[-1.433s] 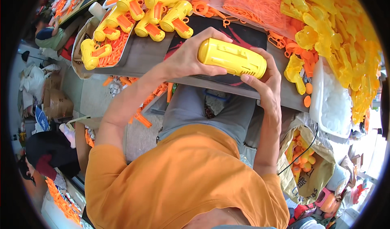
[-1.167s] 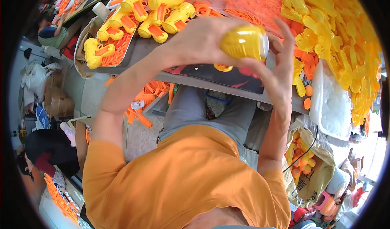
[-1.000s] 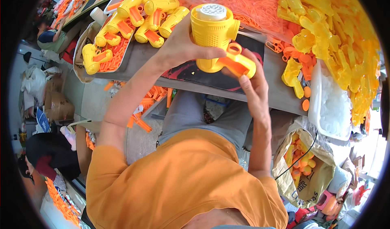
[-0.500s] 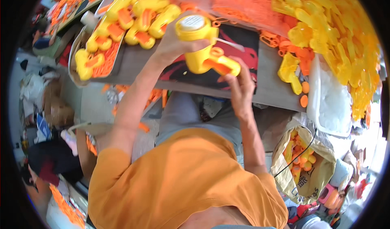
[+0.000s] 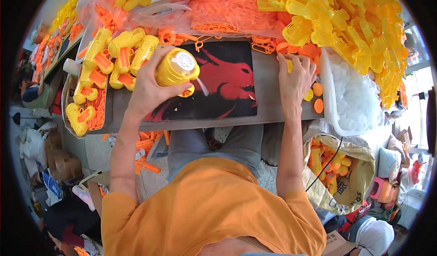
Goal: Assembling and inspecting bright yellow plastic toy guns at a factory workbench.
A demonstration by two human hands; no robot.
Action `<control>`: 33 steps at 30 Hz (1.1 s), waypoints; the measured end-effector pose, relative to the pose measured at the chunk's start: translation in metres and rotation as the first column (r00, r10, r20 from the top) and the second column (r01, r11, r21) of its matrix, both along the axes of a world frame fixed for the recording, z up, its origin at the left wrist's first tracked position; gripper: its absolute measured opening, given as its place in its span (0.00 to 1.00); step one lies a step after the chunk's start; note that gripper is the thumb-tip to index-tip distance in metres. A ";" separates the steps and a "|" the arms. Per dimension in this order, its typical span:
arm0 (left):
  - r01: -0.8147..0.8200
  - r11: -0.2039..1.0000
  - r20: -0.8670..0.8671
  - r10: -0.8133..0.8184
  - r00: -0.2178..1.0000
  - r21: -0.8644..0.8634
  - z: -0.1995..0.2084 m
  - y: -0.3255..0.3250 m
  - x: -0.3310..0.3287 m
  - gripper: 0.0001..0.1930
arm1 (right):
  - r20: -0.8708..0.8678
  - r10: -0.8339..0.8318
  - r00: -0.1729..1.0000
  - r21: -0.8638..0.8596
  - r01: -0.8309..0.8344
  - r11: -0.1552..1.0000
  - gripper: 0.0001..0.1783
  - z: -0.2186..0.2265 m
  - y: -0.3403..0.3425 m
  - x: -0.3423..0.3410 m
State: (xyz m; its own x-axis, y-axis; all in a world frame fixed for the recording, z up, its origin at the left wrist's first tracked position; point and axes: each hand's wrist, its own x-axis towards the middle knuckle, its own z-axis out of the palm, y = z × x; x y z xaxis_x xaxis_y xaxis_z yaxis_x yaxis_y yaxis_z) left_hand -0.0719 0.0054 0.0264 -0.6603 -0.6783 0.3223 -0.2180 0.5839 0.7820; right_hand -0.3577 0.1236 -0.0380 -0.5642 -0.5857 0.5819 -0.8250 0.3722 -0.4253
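Note:
My left hand (image 5: pixel 148 84) is closed around a yellow plastic toy (image 5: pixel 175 69) shaped like a small hair dryer, held above the left part of a black and red mat (image 5: pixel 214 85). A round white label faces up on its end, and a thin pale strip hangs beside it. At the right of the table my right hand (image 5: pixel 297 76) has its fingers bent down over a yellow plastic housing (image 5: pixel 308 95). Most of that housing is hidden under the hand; bits show between the fingers and by the wrist. Two orange discs (image 5: pixel 318 106) lie just right of it.
Several yellow-and-orange toys (image 5: pixel 98 53) fill a box at the left. Bags of orange parts (image 5: pixel 227 12) line the back, and yellow housings (image 5: pixel 350 24) are heaped at the back right. A white tub of translucent pieces (image 5: pixel 334 115) and an open sack (image 5: pixel 359 183) stand at the right.
My right hand has let go of the toy's handle and moved right onto the yellow housing. My left hand has carried the toy left and tilted it. The view has shifted.

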 end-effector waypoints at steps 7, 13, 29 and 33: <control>0.004 1.000 0.218 0.002 0.976 -0.024 0.003 0.008 -0.004 0.39 | 0.051 -0.366 0.929 0.147 0.356 0.923 0.22 -0.033 -0.052 -0.025; -0.094 0.994 0.252 0.079 0.965 0.048 0.001 0.006 0.019 0.39 | 0.819 0.178 0.545 0.023 -0.342 0.939 0.17 0.002 -0.022 -0.019; -0.086 0.995 0.040 0.088 0.995 -0.044 -0.017 0.010 0.041 0.34 | 0.317 0.812 0.489 0.549 -0.793 0.264 0.15 -0.005 -0.087 0.069; -0.116 0.991 0.092 0.122 0.988 -0.072 -0.023 0.003 0.052 0.35 | 0.120 0.551 0.826 0.293 -0.560 0.775 0.19 -0.004 -0.073 0.081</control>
State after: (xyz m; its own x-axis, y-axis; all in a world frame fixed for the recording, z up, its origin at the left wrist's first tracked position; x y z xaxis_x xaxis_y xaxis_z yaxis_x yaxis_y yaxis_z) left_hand -0.0198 0.0088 0.0033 -0.6064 -0.7331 0.3079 -0.3614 0.5990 0.7145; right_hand -0.2771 0.0509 -0.0419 -0.0983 -0.9448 0.3126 -0.9187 -0.0345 -0.3933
